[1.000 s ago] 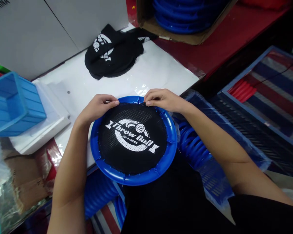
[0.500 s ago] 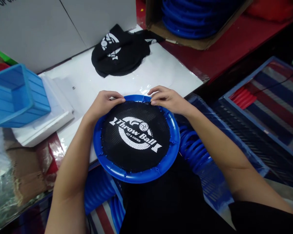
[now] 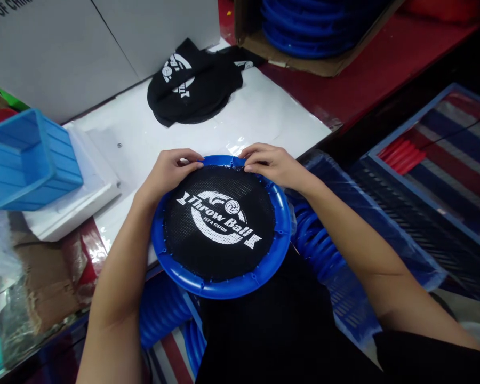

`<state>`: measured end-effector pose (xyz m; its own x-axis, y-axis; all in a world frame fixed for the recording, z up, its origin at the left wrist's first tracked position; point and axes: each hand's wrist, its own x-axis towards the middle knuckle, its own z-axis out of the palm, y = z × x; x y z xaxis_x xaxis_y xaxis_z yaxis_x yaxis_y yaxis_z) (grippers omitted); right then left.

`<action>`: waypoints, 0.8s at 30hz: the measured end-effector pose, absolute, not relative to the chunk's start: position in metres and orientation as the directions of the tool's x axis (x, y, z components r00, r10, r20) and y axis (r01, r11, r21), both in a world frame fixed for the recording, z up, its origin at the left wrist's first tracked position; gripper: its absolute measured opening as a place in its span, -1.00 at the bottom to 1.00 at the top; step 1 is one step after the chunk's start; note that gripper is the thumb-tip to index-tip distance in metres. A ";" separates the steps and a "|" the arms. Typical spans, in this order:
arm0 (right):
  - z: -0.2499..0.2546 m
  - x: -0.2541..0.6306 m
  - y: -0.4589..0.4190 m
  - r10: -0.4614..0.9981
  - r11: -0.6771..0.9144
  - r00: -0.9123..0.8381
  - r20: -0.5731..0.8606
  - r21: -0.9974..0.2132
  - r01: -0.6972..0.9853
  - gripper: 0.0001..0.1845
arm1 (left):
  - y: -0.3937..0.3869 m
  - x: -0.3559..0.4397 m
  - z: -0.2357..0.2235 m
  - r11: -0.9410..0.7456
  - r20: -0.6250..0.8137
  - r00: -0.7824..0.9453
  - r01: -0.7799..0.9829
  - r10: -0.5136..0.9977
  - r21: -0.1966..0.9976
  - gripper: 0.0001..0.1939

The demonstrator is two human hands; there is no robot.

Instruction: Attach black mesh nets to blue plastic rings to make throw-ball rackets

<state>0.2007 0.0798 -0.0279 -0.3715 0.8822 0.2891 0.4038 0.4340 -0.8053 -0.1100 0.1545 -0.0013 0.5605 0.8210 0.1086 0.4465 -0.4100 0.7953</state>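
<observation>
A round blue plastic ring (image 3: 224, 288) lies at the front edge of the white work surface, partly over my lap. Black mesh fabric (image 3: 200, 256) printed "Throw Ball" fills its middle, with small pegs showing along the fabric's edge. My left hand (image 3: 178, 166) pinches the ring and mesh at the far left of the rim, thumb on the mesh side. At the far right of the rim, my right hand (image 3: 270, 164) is closed with thumb and fingers on the mesh edge. What lies under the fingertips is hidden.
Printed black mesh pieces (image 3: 208, 88) lie stacked farther back on the white surface (image 3: 276, 106). A blue bin (image 3: 36, 160) stands at left. Blue rings fill a cardboard box (image 3: 328, 66) at back right; more blue rings (image 3: 318, 234) sit below right. A grey-white box (image 3: 84, 53) stands behind.
Both hands keep their places on the far rim, with at most slight finger movement. The whole view has shifted a little.
</observation>
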 end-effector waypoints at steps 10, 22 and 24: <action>-0.025 0.195 0.080 0.867 0.479 -0.371 0.333 -0.761 0.437 -0.75 | 0.164 -0.123 0.000 -0.475 0.108 0.616 0.471 0.780 0.743 -0.80; -0.019 0.200 0.089 0.904 0.301 -0.397 0.157 -0.894 0.332 -0.80 | 0.161 -0.120 0.006 -0.480 0.103 0.639 0.451 0.762 0.753 -0.85; -0.018 0.200 0.089 0.911 0.271 -0.389 0.138 -0.911 0.311 -0.80 | 0.163 -0.123 0.008 -0.417 0.039 0.647 0.443 0.762 0.793 -0.85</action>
<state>0.1998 0.0885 -0.0181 -0.3885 0.9110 0.1383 0.3109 0.2709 -0.9110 -0.1235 0.1628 0.0084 0.6466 0.7618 0.0393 0.4435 -0.4174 0.7932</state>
